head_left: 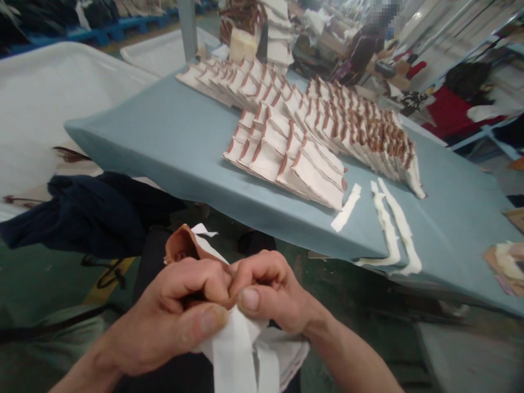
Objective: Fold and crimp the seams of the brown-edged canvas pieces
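Note:
My left hand (176,316) and my right hand (272,289) meet at the lower middle, thumbs on top and fingers curled, both pinching a piece of white and brown material (210,248). The brown side of the piece shows above my left hand, curled open like a tube. Below my thumbs, white strips (235,355) hang down over my lap, with more white cloth behind them. The part pinched between my fingertips is mostly hidden.
Beyond my hands stands a blue-covered table (143,131) with rows of white, brown-edged pieces (282,147). Cream strips (387,224) lie near its front edge. White bins (69,82) are at the left, beside dark cloth (94,213). A person (364,46) is at the back.

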The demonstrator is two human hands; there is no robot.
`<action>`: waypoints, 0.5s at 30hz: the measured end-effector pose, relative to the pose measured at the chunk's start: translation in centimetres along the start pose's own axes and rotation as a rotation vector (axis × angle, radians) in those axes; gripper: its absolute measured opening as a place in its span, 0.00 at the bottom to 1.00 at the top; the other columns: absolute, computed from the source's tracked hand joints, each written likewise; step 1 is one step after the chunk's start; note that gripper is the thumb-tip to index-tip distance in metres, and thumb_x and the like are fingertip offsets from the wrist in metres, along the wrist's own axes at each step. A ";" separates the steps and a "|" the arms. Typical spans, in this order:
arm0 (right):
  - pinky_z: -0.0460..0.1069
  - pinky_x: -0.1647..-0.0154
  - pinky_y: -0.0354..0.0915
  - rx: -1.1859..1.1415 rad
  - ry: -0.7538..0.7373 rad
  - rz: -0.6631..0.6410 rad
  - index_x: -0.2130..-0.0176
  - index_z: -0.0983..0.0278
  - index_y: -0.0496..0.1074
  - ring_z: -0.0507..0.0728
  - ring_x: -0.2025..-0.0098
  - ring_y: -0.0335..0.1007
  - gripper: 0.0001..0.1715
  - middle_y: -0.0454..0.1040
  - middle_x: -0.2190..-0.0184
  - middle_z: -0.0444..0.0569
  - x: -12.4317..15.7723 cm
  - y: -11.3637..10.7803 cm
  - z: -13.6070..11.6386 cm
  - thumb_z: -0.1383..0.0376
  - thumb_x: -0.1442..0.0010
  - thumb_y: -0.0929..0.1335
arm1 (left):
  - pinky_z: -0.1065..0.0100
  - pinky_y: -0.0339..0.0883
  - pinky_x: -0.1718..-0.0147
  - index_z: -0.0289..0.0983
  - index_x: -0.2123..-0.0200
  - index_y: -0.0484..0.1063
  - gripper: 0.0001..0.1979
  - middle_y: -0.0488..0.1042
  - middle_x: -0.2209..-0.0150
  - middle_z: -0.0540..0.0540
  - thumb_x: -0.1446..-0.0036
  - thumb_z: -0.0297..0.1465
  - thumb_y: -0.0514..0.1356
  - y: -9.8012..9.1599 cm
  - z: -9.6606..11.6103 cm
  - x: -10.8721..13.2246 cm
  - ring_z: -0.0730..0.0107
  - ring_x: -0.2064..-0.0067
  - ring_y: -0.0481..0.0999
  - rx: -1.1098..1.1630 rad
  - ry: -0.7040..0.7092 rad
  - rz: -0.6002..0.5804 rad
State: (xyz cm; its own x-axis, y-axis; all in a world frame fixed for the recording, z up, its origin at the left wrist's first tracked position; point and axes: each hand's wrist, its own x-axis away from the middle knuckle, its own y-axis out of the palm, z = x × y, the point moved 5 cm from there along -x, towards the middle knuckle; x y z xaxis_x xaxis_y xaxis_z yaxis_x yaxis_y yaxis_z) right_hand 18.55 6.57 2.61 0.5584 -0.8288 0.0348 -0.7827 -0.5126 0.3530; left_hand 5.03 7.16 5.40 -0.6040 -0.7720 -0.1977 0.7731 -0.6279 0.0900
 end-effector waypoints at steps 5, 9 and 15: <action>0.45 0.78 0.48 -0.290 0.082 0.128 0.73 0.64 0.73 0.48 0.79 0.51 0.28 0.63 0.80 0.39 0.5 1.0 3.5 0.44 0.46 0.78 | 0.74 0.58 0.76 0.38 0.73 0.67 0.24 0.63 0.75 0.54 0.29 0.48 0.62 -0.2 -1.7 1.4 0.76 0.75 0.62 0.161 0.006 0.085; 0.45 0.76 0.52 0.039 -0.041 0.048 0.72 0.64 0.74 0.49 0.77 0.55 0.27 0.65 0.79 0.41 0.2 0.6 1.2 0.46 0.36 0.74 | 0.72 0.58 0.74 0.37 0.72 0.69 0.24 0.66 0.74 0.52 0.29 0.48 0.62 -1.1 -2.3 2.0 0.74 0.73 0.64 0.134 -0.044 -0.020; 0.46 0.69 0.59 0.714 -0.364 -0.048 0.70 0.63 0.73 0.49 0.74 0.63 0.20 0.71 0.77 0.42 -0.7 0.3 -4.0 0.59 0.26 0.68 | 0.70 0.54 0.73 0.37 0.73 0.65 0.30 0.61 0.74 0.54 0.27 0.56 0.53 -2.8 -1.5 0.9 0.74 0.72 0.59 -0.100 -0.105 -0.149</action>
State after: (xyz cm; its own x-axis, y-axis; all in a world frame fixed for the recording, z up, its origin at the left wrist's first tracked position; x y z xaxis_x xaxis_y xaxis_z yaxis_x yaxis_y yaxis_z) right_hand 19.06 7.86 6.44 0.5674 -0.7603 -0.3162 -0.8158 -0.4667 -0.3417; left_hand 2.56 8.36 3.51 -0.7262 -0.6804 -0.0980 0.6856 -0.7273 -0.0308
